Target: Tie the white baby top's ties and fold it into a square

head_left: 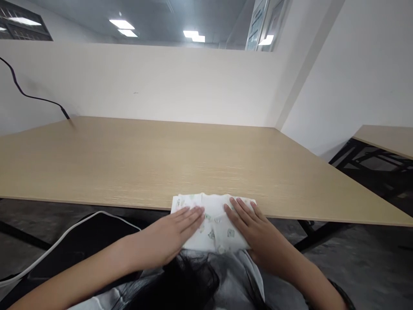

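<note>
A folded white cloth [215, 230] with small printed figures lies across the front edge of the table, its near part reaching over my lap. It looks like a small garment, but its exact kind is hard to tell. My left hand [176, 232] rests on its left side, palm down, with the fingers stretched out. On the right side, my right hand [250, 224] presses flat with its fingers slightly spread. Neither hand grips the cloth; both touch its upper surface.
The wooden table [145, 159] extends to a white wall [180, 86]. A black cable [38, 98] hangs at the back left. A white cable [69, 230] runs over a dark seat at lower left. Another table [387, 137] stands at right.
</note>
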A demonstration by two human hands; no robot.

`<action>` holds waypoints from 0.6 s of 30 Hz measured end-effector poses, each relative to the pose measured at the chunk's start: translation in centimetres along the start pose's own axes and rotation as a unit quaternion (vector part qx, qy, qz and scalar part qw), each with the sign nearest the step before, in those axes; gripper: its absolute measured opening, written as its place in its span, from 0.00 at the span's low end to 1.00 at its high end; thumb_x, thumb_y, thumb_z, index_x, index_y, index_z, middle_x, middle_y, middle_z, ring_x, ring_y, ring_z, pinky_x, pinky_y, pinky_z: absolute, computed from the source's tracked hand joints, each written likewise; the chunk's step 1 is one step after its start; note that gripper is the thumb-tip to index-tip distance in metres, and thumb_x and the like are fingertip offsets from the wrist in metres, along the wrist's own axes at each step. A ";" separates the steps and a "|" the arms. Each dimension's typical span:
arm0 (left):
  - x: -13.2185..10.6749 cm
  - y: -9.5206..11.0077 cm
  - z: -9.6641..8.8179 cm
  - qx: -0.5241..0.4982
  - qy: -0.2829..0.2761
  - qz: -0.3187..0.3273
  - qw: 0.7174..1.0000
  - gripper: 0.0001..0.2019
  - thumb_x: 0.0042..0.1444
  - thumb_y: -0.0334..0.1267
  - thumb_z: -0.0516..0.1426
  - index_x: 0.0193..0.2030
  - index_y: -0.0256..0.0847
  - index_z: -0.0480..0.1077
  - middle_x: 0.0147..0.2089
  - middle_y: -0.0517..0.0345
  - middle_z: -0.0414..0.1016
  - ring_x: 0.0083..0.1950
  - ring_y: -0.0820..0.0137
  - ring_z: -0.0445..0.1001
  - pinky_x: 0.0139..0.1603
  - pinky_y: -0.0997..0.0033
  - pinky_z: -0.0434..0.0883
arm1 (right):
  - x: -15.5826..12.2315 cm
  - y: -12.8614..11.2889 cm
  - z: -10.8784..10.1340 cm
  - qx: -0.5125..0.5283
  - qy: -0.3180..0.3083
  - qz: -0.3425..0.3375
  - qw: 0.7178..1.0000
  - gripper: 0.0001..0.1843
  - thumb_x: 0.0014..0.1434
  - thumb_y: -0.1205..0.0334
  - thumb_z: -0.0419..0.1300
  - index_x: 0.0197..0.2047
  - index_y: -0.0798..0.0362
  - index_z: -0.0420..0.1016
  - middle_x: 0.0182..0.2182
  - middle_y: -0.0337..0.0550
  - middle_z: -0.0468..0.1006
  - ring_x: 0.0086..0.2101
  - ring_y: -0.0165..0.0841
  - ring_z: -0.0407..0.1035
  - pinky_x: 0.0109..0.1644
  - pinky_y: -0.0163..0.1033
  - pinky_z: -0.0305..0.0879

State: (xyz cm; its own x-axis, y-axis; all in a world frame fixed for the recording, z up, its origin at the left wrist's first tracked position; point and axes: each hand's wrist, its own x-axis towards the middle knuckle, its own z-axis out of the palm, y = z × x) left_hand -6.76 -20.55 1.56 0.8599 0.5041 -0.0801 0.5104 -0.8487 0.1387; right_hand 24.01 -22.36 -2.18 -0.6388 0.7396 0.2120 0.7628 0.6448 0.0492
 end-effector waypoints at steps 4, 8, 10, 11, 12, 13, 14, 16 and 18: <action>-1.5 0.6 2.0 -0.073 -0.049 0.015 0.996 0.40 0.59 0.23 0.47 0.77 0.46 0.43 0.77 0.50 0.44 0.76 0.61 0.49 0.74 0.56 0.52 | -2.5 -2.7 1.4 0.087 0.003 0.029 0.996 0.58 0.44 0.77 0.54 0.77 0.46 0.42 0.73 0.46 0.45 0.71 0.51 0.43 0.70 0.67 0.47; -2.4 -0.5 2.5 -0.149 -0.171 0.015 0.974 0.44 0.55 0.29 0.57 0.77 0.47 0.44 0.75 0.46 0.49 0.73 0.53 0.58 0.68 0.56 0.64 | -3.6 -3.5 2.7 0.219 -0.129 0.040 0.966 0.46 0.52 0.74 0.56 0.74 0.46 0.55 0.70 0.49 0.56 0.68 0.49 0.54 0.68 0.59 0.57; -2.4 -1.0 1.4 -0.197 -0.210 0.018 0.958 0.40 0.59 0.37 0.57 0.76 0.47 0.47 0.75 0.48 0.53 0.71 0.54 0.61 0.66 0.58 0.67 | -3.4 -2.9 2.0 0.284 -0.182 0.028 0.941 0.39 0.59 0.69 0.57 0.73 0.48 0.57 0.68 0.52 0.61 0.66 0.46 0.58 0.67 0.52 0.60; -2.3 -1.2 0.6 -0.223 -0.209 0.020 0.952 0.36 0.62 0.40 0.55 0.75 0.46 0.50 0.74 0.49 0.56 0.71 0.55 0.62 0.66 0.59 0.66 | -3.0 -2.5 1.3 0.313 -0.194 0.015 0.930 0.37 0.61 0.66 0.58 0.72 0.49 0.59 0.67 0.52 0.63 0.66 0.45 0.59 0.67 0.49 0.60; -2.0 -1.3 -0.1 -0.250 -0.197 0.022 0.948 0.32 0.64 0.43 0.54 0.74 0.46 0.55 0.72 0.50 0.60 0.70 0.56 0.63 0.67 0.59 0.65 | -2.4 -2.1 0.5 0.339 -0.197 -0.007 0.920 0.34 0.62 0.63 0.59 0.71 0.50 0.61 0.66 0.52 0.65 0.65 0.44 0.60 0.67 0.48 0.59; -1.7 -1.4 -0.8 -0.274 -0.175 0.023 0.946 0.29 0.65 0.45 0.53 0.72 0.46 0.59 0.71 0.52 0.63 0.70 0.57 0.64 0.68 0.60 0.64 | -1.6 -1.8 -0.2 0.366 -0.192 -0.029 0.910 0.32 0.64 0.60 0.59 0.70 0.49 0.64 0.65 0.51 0.68 0.64 0.43 0.62 0.67 0.46 0.60; -1.3 -1.4 -1.3 -0.292 -0.150 0.024 0.944 0.28 0.66 0.46 0.52 0.71 0.46 0.61 0.70 0.53 0.65 0.69 0.57 0.65 0.69 0.61 0.63 | -0.8 -1.7 -0.8 0.391 -0.184 -0.044 0.901 0.28 0.66 0.58 0.58 0.68 0.48 0.67 0.63 0.50 0.71 0.62 0.41 0.65 0.65 0.44 0.62; -0.6 -1.3 -1.6 -0.313 -0.106 0.026 0.944 0.28 0.65 0.48 0.53 0.71 0.47 0.62 0.70 0.54 0.65 0.70 0.57 0.64 0.70 0.60 0.61 | 1.0 -2.0 -1.3 0.418 -0.147 -0.044 0.895 0.21 0.69 0.58 0.52 0.63 0.46 0.73 0.57 0.46 0.77 0.57 0.38 0.71 0.61 0.42 0.66; 0.0 -1.2 -1.2 -0.331 -0.079 0.036 0.940 0.31 0.62 0.52 0.56 0.71 0.47 0.62 0.70 0.53 0.66 0.69 0.54 0.64 0.70 0.59 0.61 | 2.6 -3.0 -0.5 0.417 -0.114 -0.022 0.901 0.20 0.70 0.61 0.49 0.59 0.47 0.75 0.52 0.45 0.80 0.54 0.37 0.72 0.59 0.42 0.66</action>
State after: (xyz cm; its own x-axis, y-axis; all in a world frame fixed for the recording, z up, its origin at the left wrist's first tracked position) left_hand -7.39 -19.41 2.54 0.9088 0.3743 -0.1841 0.3816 -0.5678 0.7294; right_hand 20.13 -22.50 -1.28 -0.7431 0.6689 0.0179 0.4554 0.5252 -0.7189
